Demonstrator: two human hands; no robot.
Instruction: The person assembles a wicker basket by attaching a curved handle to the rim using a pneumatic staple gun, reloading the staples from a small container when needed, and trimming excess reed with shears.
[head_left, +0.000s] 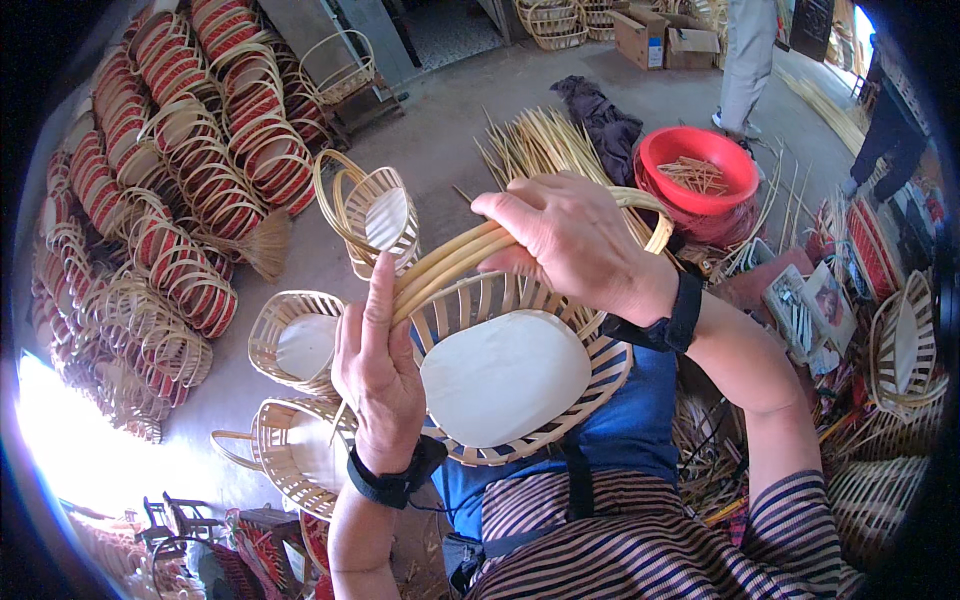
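Note:
An oval woven basket [505,378] with a smooth pale base rests on my lap. Over it arches a handle of several light cane strips [455,262] laid side by side. My left hand [378,370] grips the handle's left end by the rim, its index finger stretched along the strips. Higher up, my right hand [575,238] is closed around the top of the same handle, fingers wrapped over it. A thin strip shows below my left hand; where it leads is hidden.
Three smaller baskets stand at my left, one of them handled [385,215]. Stacked red-and-cream baskets [180,140] fill the far left. Ahead lie loose cane strips [545,145] beside a red basin [700,165] of short sticks. People stand at the far right.

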